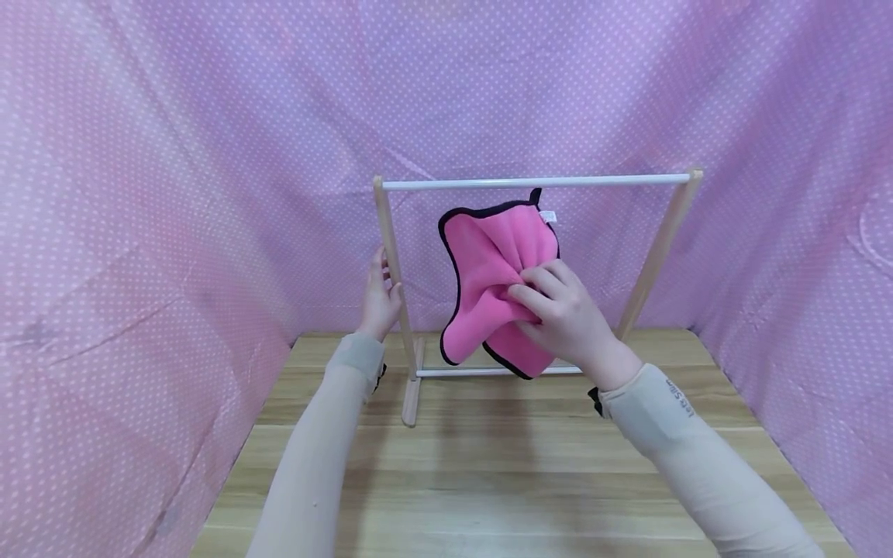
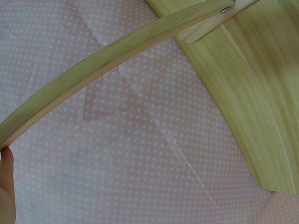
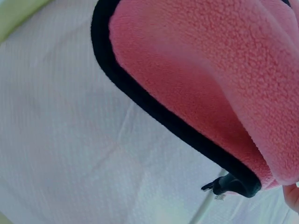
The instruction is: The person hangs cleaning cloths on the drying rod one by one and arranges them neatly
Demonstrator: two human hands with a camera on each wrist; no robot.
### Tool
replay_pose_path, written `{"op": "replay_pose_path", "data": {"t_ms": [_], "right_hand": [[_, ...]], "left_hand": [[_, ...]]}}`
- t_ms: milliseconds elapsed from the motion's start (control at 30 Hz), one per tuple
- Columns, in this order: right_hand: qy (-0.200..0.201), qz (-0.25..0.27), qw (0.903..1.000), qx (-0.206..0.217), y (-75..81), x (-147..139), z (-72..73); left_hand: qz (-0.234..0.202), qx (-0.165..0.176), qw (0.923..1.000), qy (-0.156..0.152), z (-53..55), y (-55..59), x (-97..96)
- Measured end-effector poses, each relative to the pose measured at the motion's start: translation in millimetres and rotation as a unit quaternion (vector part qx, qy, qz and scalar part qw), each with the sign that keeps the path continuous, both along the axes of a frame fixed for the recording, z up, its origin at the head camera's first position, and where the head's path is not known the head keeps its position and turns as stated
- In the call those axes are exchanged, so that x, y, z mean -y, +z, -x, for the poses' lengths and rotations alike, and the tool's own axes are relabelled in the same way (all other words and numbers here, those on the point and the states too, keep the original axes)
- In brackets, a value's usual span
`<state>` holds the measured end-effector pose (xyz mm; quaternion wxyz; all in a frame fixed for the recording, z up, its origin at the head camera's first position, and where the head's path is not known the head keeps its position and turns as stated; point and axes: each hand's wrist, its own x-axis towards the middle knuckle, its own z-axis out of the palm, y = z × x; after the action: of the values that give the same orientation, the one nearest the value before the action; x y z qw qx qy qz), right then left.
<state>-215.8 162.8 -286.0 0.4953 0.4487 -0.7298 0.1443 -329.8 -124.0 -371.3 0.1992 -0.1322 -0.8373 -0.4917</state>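
Note:
A pink fleece cloth with black edging is bunched in my right hand, whose fingers pinch its middle folds. The cloth spreads in front of the rack, below the white top rail. At its upper corner, a black loop sticks up close under the rail, beside a small white tag. In the right wrist view the fleece fills the upper right. My left hand holds the rack's left wooden post; its thumb touches the post's edge, and some fingers are partly hidden behind it.
The rack's right post leans outward toward the top. A white lower bar and a wooden foot are near the wood-grain tabletop. Pink dotted fabric encloses the back and both sides.

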Motion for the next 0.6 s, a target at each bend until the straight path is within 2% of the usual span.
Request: {"op": "replay_pose_path", "data": {"t_ms": [267, 467, 600], "right_hand": [[-0.034, 0.005, 0.997, -0.069, 16.1, 3.0, -0.1], [-0.033, 0.035, 0.9952, -0.085, 23.8, 5.8, 0.0], [-0.041, 0.031, 0.9939, -0.098, 28.7, 8.3, 0.1]], "left_hand": [[-0.007, -0.012, 0.9999, 0.0, 0.1, -1.2, -0.4], [-0.026, -0.015, 0.9994, -0.016, 0.0, -1.8, 0.1], [-0.032, -0.01, 0.9993, -0.018, 1.2, -2.1, 0.3]]}}
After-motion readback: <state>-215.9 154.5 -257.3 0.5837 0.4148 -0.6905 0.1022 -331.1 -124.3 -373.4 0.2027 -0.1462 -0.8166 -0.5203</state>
